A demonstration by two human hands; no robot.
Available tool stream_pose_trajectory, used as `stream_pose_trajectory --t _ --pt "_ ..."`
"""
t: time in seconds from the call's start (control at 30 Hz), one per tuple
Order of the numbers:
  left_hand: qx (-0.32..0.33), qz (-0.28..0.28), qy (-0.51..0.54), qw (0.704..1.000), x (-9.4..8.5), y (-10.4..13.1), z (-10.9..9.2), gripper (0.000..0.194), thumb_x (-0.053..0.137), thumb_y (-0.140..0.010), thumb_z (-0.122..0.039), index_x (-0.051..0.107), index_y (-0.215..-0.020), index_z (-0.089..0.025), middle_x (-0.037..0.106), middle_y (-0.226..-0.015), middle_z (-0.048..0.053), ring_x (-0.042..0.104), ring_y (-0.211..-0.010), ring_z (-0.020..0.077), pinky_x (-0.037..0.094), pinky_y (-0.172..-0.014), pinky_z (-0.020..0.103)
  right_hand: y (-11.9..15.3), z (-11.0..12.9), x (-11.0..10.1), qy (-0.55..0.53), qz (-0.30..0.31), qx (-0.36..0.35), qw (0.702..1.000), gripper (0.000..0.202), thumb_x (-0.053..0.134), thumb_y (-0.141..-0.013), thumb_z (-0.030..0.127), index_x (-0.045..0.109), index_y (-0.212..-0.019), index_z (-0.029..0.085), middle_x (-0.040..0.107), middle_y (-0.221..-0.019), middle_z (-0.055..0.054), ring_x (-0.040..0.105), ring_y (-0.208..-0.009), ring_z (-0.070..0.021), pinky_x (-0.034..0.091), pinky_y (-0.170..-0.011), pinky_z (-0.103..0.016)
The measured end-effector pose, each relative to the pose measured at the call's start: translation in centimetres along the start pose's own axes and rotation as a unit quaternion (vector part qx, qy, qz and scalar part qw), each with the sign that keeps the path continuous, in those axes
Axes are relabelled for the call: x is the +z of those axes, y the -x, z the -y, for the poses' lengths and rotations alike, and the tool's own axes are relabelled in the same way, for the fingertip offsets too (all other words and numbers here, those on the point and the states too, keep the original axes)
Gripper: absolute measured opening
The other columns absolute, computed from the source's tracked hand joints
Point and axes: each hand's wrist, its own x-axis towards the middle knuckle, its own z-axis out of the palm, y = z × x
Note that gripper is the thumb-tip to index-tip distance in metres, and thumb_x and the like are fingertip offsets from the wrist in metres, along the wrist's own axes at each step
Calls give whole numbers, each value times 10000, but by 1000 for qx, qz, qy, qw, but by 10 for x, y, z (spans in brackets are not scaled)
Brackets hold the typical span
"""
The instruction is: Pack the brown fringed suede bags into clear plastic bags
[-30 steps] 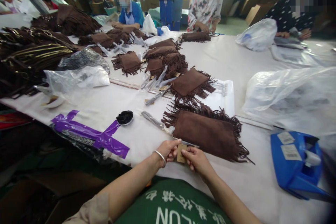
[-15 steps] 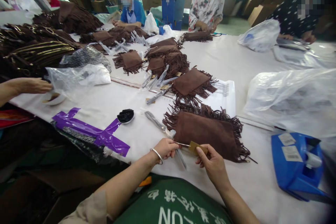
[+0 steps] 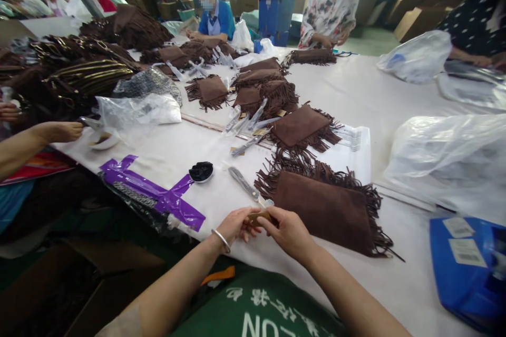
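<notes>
Tag point(image 3: 260, 218), small and tan, is low in the middle of the frame, by the near edge of the white table point(image 3: 166, 152). Your right hand point(image 3: 290, 230) pinches it from the right side. Your left hand point(image 3: 236, 224) is half curled at the tag's left end, but you can't tell from here if it grips too. A silver bangle point(image 3: 221, 240) goes round your left wrist. Just past your hands, a big brown fringed piece point(image 3: 324, 210) lies flat, right of the middle. Next to its left side is a gray thing in clear wrap point(image 3: 244, 181), with one end close to your hands. More to the left, you have a little white bowl point(image 3: 205, 180) with black bits point(image 3: 201, 170) in it, and purple tape point(image 3: 158, 197) stuck along the table's edge. At the lower right sits a blue thing point(image 3: 450, 284) with two white labels point(image 3: 466, 251). More brown fringed pieces point(image 3: 302, 126) lie across the upper middle. At the left of the frame, another person's hand point(image 3: 65, 130) is curled near a white dish point(image 3: 106, 143); what it holds is hard to see.
</notes>
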Motion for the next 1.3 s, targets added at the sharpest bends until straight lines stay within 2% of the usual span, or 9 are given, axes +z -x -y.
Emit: stream_pose_trajectory --t 0.13,0.27,0.4,0.5,0.7,0.8,0.9,1.1,1.3 --pt "-38 85 115 989 -13 12 -1 593 593 -811 -488 489 -1274 -133 659 -858 101 616 -667 157 444 -526 212 -6 -3 3 -22 54 -3 998 368 340 -951 433 644 -929 227 668 -752 18 607 -620 -109 434 -598 -211" --pt "-39 60 92 993 -20 19 4 621 753 -702 -310 519 -1253 -145 644 -816 59 590 -673 120 437 -580 193 -42 -9 1 171 -65 -1 983 280 395 -935 368 596 -1061 219 670 -934 -41 607 -826 -165 446 -746 -265" --pt "-20 48 30 998 -23 22 4 633 774 -675 -349 544 -1226 -139 605 -746 23 555 -637 110 426 -563 201 -88 -17 15 240 -39 -32 969 515 615 -773 201 484 -1269 162 612 -1119 -145 499 -1079 -286 370 -925 -414" --pt "-9 39 -18 999 -27 24 1 653 787 -649 -382 557 -1204 -128 577 -711 3 530 -600 96 429 -562 207 -98 -20 23 236 -21 -45 971 546 550 -750 83 469 -1287 131 604 -1117 -168 493 -1081 -300 350 -941 -457" --pt "-3 -27 -50 998 -41 18 -8 648 761 -668 -404 549 -1220 -139 583 -729 0 427 -492 47 350 -457 171 -44 -13 -13 128 62 -102 984 471 463 -793 77 508 -1245 201 593 -1185 -55 533 -1084 -168 415 -944 -301" --pt "11 -60 5 998 -45 8 -17 593 742 -691 -368 554 -1200 -131 565 -723 -2 361 -437 22 226 -377 148 -6 -13 -30 47 163 -138 976 432 418 -794 31 624 -1103 252 641 -1119 -10 511 -1152 -161 310 -1064 -365" --pt "38 -69 49 996 -43 -2 -29 524 719 -715 -316 564 -1172 -112 539 -691 -6 311 -410 6 164 -356 139 20 -20 -28 73 173 -126 974 394 387 -833 42 654 -1033 252 677 -1013 -12 569 -1058 -150 239 -1099 -407" --pt "65 -51 65 994 -3 -20 -63 432 703 -703 -232 600 -1098 -93 576 -647 11 444 -452 37 319 -405 129 38 -36 -19 211 148 -130 957 204 567 -841 290 656 -1025 287 659 -972 -21 554 -1001 -184 180 -1099 -476" --pt "27 120 -59 991 80 -54 -72 417 621 -786 -489 629 -947 -104 685 -813 140 659 -612 200 516 -525 271 56 -44 -38 167 126 -168 963 208 510 -883 230 629 -1053 252 654 -970 -28 548 -1010 -171 379 -997 -406"
